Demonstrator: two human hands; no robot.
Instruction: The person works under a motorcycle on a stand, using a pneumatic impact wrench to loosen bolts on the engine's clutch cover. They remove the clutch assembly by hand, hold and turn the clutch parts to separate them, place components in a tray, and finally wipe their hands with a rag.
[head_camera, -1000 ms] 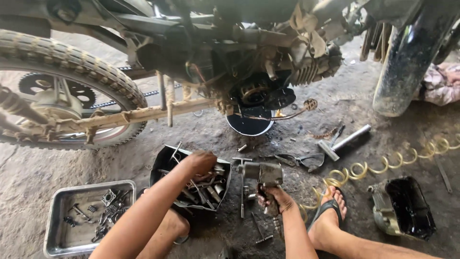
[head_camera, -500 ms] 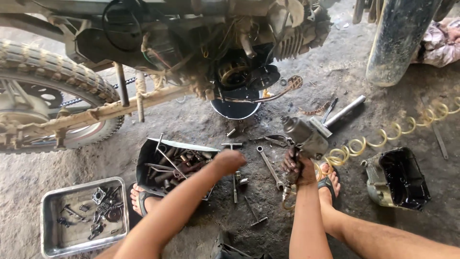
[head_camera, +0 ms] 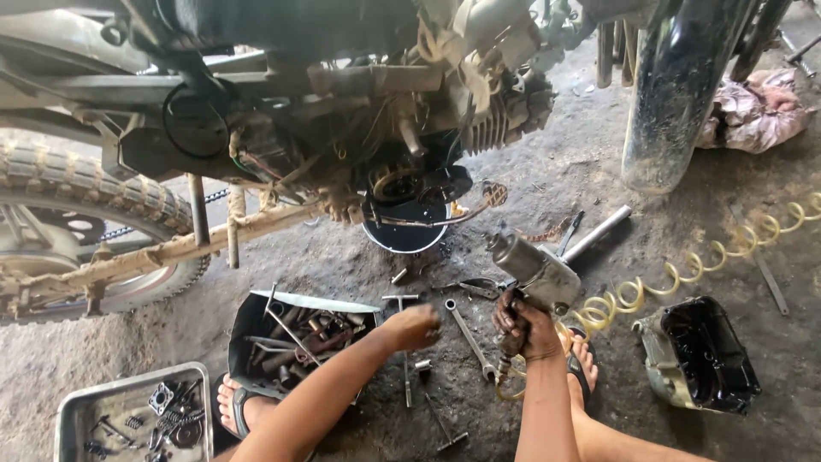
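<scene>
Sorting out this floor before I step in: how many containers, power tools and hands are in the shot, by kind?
Open toolbox of hand tools: 1
Metal tray of small parts: 1
Black engine cover, open side up: 1
Air impact wrench: 1, gripped by the right hand
Hands: 2, the left hand beside the toolbox
Total: 6

Wrenches (head_camera: 469, 340) crowding ground beside toolbox (head_camera: 295, 340)

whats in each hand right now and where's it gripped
The right hand grips the air impact wrench by its handle, below the body. The left hand is closed over small tools on the ground; its hold cannot be told.
</scene>
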